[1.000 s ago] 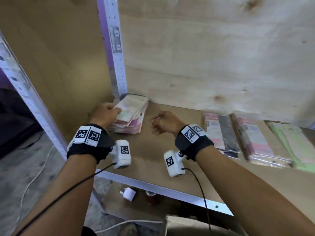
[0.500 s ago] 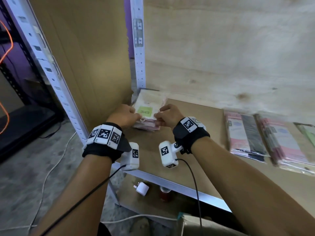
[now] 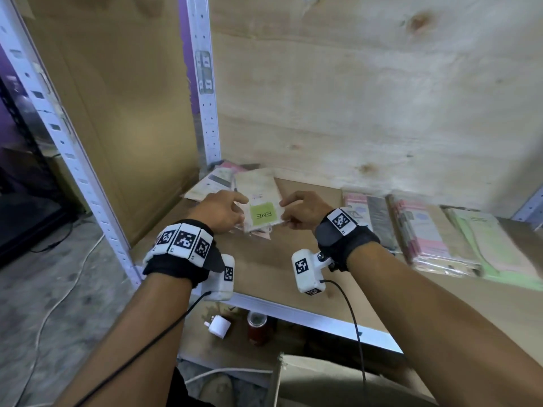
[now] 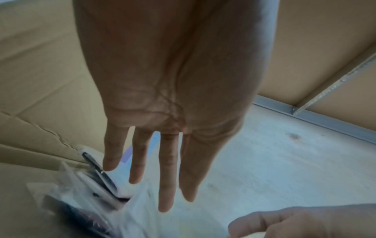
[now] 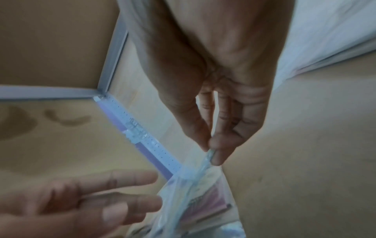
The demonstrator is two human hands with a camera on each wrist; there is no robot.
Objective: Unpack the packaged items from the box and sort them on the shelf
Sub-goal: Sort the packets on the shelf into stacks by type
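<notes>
A flat clear-wrapped packet with a green label (image 3: pixel 261 211) is at the left end of the shelf board (image 3: pixel 279 268), in front of a loose pile of similar packets (image 3: pixel 217 180) in the back corner. My right hand (image 3: pixel 286 215) pinches the packet's plastic edge between thumb and forefinger; the right wrist view shows that pinch (image 5: pixel 211 153) on the wrapper (image 5: pixel 203 193). My left hand (image 3: pixel 235 207) is at the packet's left side. In the left wrist view its fingers (image 4: pixel 164 185) hang straight over the packets (image 4: pixel 97 185) and hold nothing.
Three sorted stacks lie to the right: pink and black (image 3: pixel 370 218), pink (image 3: pixel 426 236), pale green (image 3: pixel 493 245). A perforated metal upright (image 3: pixel 205 83) and a cardboard side wall close the left. The cardboard box (image 3: pixel 338 380) is below; a white plug (image 3: pixel 219 326) and a red can (image 3: pixel 257 327) sit underneath.
The right hand came over from the free shelf and took the green-label packet's edge. The packet has come forward off the corner pile, and the left hand has let go of it.
</notes>
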